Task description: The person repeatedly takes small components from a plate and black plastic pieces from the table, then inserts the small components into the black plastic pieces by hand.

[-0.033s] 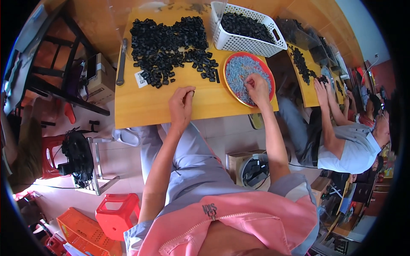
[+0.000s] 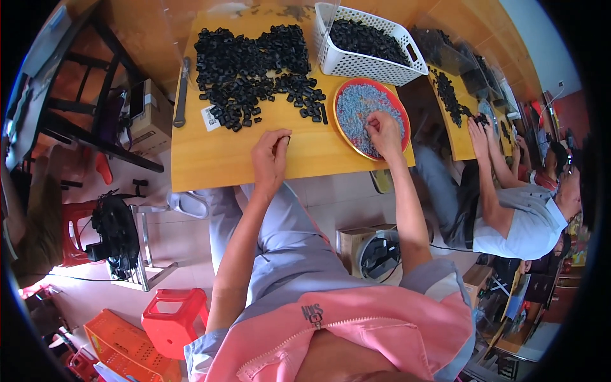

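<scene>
My left hand is closed near the front of the yellow table. Between its thumb and fingertips a bit of a small black part shows. My right hand reaches into a round red dish full of tiny blue-grey pieces. Its fingers are pinched together at the surface of these pieces, and whatever they hold is too small to make out. Ahead of my left hand spreads a big pile of short black tubular parts.
A white perforated basket of black parts stands at the far right of the table. A dark strip-like tool and a white printed card lie at the left. To the right, another person's hands work at a neighbouring table.
</scene>
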The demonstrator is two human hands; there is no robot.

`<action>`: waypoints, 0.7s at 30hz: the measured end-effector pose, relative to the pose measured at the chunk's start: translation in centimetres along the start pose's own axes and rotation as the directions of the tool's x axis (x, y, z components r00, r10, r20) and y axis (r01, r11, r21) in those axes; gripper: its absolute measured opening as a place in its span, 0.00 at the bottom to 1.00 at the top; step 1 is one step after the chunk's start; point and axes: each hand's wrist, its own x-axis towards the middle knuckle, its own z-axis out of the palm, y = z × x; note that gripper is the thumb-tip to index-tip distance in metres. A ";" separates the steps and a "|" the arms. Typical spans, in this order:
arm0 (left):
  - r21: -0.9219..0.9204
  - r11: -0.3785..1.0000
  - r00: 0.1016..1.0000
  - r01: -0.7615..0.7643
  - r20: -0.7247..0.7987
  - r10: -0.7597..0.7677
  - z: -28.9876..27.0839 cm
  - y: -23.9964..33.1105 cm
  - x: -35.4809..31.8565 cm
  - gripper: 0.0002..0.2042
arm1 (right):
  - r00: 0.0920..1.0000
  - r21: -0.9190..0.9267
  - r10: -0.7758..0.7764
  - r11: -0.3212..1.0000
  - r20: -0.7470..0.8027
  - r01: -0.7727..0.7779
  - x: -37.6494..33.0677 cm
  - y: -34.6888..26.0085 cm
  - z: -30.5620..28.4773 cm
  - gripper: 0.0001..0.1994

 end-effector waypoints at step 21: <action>-0.271 0.945 0.982 0.181 0.093 -0.162 -0.5 0.0 -0.4 0.08 | 0.985 0.550 0.154 0.831 -0.078 -0.087 -0.3 -1.4 -0.8 0.03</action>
